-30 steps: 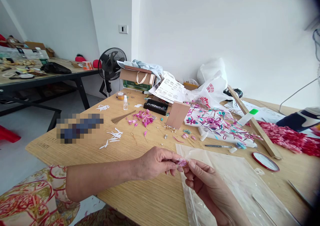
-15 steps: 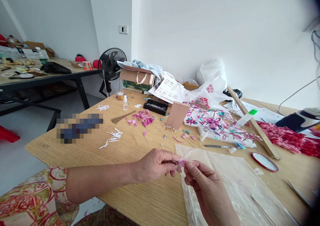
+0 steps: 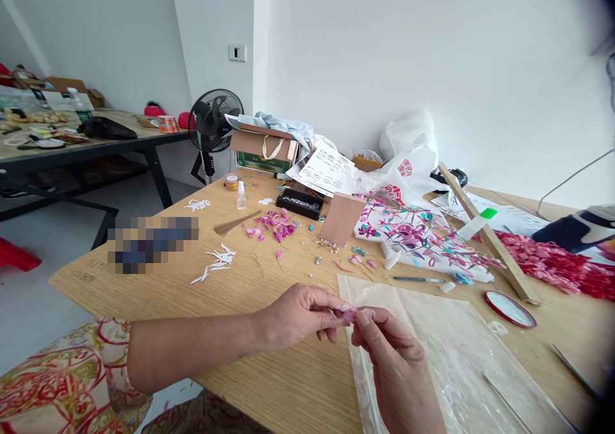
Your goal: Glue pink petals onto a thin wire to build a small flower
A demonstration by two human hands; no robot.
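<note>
Between my two hands is a small pink-and-white petal piece (image 3: 349, 314), partly covered by fingers. My left hand (image 3: 298, 315) pinches it from the left, thumb and forefinger closed. My right hand (image 3: 391, 344) pinches its right side, and a whitish bit shows above the right thumb. Both hands are over the near edge of a clear plastic sheet (image 3: 413, 312) on the wooden table (image 3: 269, 357). Loose pink petals (image 3: 280, 225) lie in a heap beyond my hands, with white petal-shaped strips (image 3: 221, 258) to the left.
Finished-looking pink and teal flower sprays (image 3: 413, 232) lie at the right, beside a wooden bar (image 3: 504, 255). A red-rimmed round lid (image 3: 510, 309) and a thin metal tool (image 3: 507, 401) are near the sheet. A black tray (image 3: 300, 203), a small spray bottle (image 3: 241, 196) and a wooden board (image 3: 342, 219) stand farther back.
My right fingers have shifted slightly on the petal piece, and a whitish bit now shows above the right thumb. My left hand stays nearly in place.
</note>
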